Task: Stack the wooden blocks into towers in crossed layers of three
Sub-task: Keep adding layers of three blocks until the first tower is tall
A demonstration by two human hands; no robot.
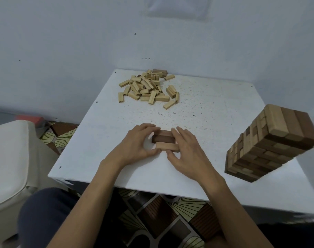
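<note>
Three wooden blocks (164,141) lie side by side as one flat layer on the white table (215,108): a brown one at the back, a dark one in the middle, a pale one in front. My left hand (140,142) presses against the layer's left ends, and my right hand (186,145) cups its right ends. A tall finished tower (270,142) of crossed light and dark layers stands at the table's right edge. A pile of several small pale blocks (149,88) lies at the far side, with one larger brown block (159,72) behind it.
A cream cushioned seat (7,158) stands to the left of the table. My knee in dark trousers (45,212) is below the table's front edge. Patterned floor shows underneath. Grey walls close in behind the table.
</note>
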